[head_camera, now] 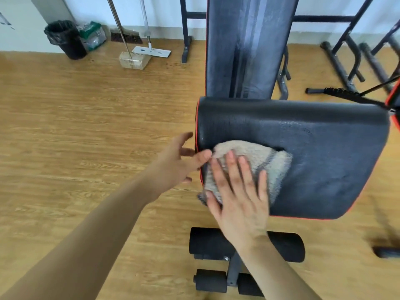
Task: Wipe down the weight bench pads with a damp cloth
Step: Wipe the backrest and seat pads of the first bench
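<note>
Light-brown wood-grain plank floor (pixel 86 126) fills most of the frame under soft, even light. A pale wall (pixel 91 9) runs along the top edge. In the upper left, against the wall, stands a black round bin lined with a black bag (pixel 66 40). Right of it are a metal-handled broom with dark bristles (pixel 126 37) and a flat white mop head (pixel 151 51). Black tubular metal stands (pixel 346 50) occupy the upper right.
</note>
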